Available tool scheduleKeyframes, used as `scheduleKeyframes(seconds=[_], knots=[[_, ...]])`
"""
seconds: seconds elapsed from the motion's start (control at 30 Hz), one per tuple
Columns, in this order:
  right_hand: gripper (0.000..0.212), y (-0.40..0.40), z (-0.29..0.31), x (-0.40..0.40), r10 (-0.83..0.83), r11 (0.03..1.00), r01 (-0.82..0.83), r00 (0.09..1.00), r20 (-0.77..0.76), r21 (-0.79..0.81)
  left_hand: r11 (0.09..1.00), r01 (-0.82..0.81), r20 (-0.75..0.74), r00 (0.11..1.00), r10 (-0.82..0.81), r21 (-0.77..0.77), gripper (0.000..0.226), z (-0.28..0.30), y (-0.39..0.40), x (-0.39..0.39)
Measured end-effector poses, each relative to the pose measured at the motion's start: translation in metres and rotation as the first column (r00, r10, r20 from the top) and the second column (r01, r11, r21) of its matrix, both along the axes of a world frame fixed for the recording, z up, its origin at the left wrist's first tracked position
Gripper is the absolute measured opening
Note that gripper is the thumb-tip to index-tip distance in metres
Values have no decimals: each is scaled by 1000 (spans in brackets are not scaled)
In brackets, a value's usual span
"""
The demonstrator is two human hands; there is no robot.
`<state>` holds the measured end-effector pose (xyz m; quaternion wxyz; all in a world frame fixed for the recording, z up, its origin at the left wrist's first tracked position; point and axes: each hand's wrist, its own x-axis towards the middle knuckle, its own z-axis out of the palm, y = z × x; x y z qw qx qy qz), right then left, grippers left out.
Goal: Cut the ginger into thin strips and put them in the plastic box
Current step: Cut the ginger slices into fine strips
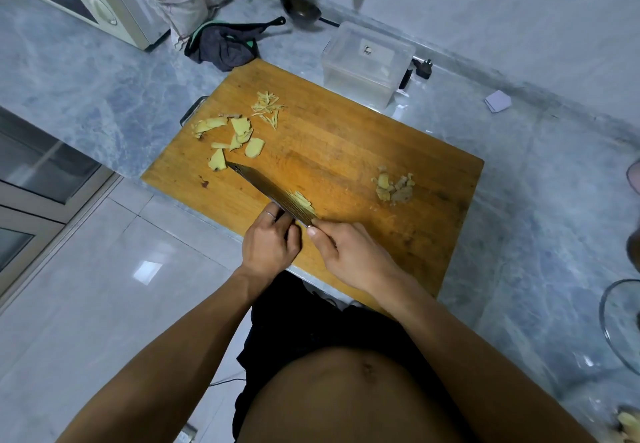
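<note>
Wooden cutting board [363, 165] on a marble counter [86, 72], near corner hidden by forearms. Clear plastic box [367, 62] just beyond its far edge. Right hand [349, 252] curled round a knife [263, 186], handle hidden. Left hand [270, 242] curled beside ginger slices [304, 202] half behind the blade; grip unclear. Cut strips [266, 107] far left.

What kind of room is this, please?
Most likely a home kitchen: a wooden cutting board with ginger slices lies on a marble-patterned counter, a ladle hangs by the wall.
</note>
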<state>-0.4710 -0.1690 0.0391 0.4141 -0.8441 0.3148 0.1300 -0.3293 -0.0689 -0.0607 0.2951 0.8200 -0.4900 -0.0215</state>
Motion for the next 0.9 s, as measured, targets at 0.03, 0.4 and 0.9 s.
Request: scheduleKeyframes(seconds=[0.03,0.4,0.9], knots=[[48,-1,-1,-1,-12,1000,12,1000,13,-3,1000,6,-2,1000,-6,-1,23,-1,0,0],[46,6,10,-7,-38,999,38,999,-1,-14,998,-22,2,1000,22,-52,22,0,-3,-1],[47,1,-5,-3,-13,999,14,999,44,-36,999,-28,6,1000,28,-21,25,3,-2,0]])
